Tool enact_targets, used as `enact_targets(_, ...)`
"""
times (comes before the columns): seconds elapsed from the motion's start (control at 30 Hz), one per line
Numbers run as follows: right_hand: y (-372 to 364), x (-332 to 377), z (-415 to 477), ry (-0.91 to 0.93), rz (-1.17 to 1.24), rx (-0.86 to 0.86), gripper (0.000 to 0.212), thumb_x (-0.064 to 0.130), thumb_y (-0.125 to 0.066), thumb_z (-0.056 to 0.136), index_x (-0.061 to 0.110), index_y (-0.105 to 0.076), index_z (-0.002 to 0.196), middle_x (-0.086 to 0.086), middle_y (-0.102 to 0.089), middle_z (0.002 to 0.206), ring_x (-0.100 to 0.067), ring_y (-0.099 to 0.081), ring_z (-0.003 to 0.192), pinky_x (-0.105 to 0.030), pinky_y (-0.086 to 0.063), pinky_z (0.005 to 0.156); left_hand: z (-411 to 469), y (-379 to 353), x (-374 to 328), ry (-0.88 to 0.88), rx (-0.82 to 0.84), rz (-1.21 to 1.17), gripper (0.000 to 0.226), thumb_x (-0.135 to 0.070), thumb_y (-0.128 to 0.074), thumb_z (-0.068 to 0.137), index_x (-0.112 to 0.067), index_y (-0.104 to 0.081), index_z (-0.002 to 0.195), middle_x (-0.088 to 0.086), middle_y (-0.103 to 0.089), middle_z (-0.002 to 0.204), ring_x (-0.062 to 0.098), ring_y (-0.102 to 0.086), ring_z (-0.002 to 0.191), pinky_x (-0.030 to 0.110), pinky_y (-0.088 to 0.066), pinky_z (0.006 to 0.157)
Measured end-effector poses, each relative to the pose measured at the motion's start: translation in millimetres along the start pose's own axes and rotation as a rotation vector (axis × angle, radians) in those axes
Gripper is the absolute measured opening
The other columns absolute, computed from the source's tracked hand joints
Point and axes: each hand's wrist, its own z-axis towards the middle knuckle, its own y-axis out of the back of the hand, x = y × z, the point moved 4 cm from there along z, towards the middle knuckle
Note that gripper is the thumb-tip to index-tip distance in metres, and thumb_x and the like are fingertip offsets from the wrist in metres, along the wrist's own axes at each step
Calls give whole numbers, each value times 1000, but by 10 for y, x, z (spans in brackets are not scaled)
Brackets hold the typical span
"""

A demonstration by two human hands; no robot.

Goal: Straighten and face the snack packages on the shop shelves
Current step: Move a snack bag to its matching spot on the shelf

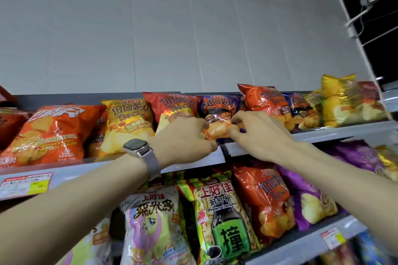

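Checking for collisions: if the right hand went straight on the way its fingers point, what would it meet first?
The purple potato chip bag, which its fingers touch now; just past it, probably, the left hand.

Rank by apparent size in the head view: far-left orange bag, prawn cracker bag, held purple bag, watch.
1. orange bag and prawn cracker bag: they look about alike, and the latter is likely nearer, so no ranking.
2. purple bag, partly covered.
3. watch.

Base of purple bag (217,105) hidden; price label (24,185) print seemingly illegible.
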Motion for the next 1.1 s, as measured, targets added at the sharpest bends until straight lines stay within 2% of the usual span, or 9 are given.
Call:
enact_targets(0.17,39,-412,54,-128,12,-61,43,48,-57,94,27,-63,131,-1,-69,123,-29,-63,111,-36,-44,75,173,-106,-134,4,-13,-15,60,-44,-68,95,-15,-56,145,7,-64,133,27,-61,117,36,-51,93)
enact_targets(0.33,-75,-1062,224,-251,92,-71,62,46,-60,89,22,-49,145,-9,-55,144,-33,-52,131,-47,-49,99,582,-269,-257,61,36,-25,69,-49,-65,93,-11,-44,146,4,-56,108,25,-54,99,35,-43,73)
enact_targets(0.43,-154,-1529,349,-312,162,-82,69,46,-62,89,20,-43,150,-10,-50,149,-34,-48,136,-47,-45,103,870,-424,-380,99,41,-43,73,-61,-62,87,-17,-42,142,12,-54,138,34,-53,120,41,-48,97)
enact_targets(0.5,-213,-1842,416,-334,183,-82,66,49,-61,90,21,-44,148,-10,-51,148,-34,-49,136,-49,-46,106,1023,-483,-495,148,0,42,81,-56,-63,93,-14,-33,155,18,-41,153,43,-40,139,45,-38,112)
enact_targets(0.6,-249,-2299,519,-376,240,-119,55,48,-56,91,23,-53,140,-8,-58,143,-32,-54,131,-46,-47,105,1259,-535,-687,146,-103,100,69,-53,-63,94,-12,-44,146,22,-44,150,46,-38,141,45,-34,113)
enact_targets(0.7,-283,-2729,625,-436,304,-171,51,48,-53,87,23,-61,131,-9,-69,127,-32,-64,117,-44,-52,97,1462,-609,-947,54,-272,-39,54,-44,-65,93,-12,-53,135,18,-54,138,40,-47,135,39,-39,106)
enact_targets(0.83,-438,-3157,808,-498,338,-103,22,36,-65,92,17,-69,103,-13,-72,111,-34,-63,100,-40,-54,88,1793,-882,-1143,171,-204,-421,86,-55,-78,81,-21,-36,147,3,-59,136,28,-60,125,42,-48,108)
enact_targets(1.0,-669,-3502,1119,-528,331,-42,38,45,-70,82,14,-65,105,-12,-70,106,-35,-64,95,-38,-53,82,2147,-1181,-1159,383,-138,-756,102,-59,-87,77,-13,-32,149,-3,-61,136,21,-63,117,39,-51,92)
enact_targets(1.1,-830,-3656,1285,-564,432,155,66,56,-77,64,10,-64,110,-11,-72,109,-35,-69,95,-41,-56,92,2261,-1276,-1176,445,-129,-816,119,-63,-90,71,-9,-26,157,0,-56,143,25,-58,127,43,-50,99)
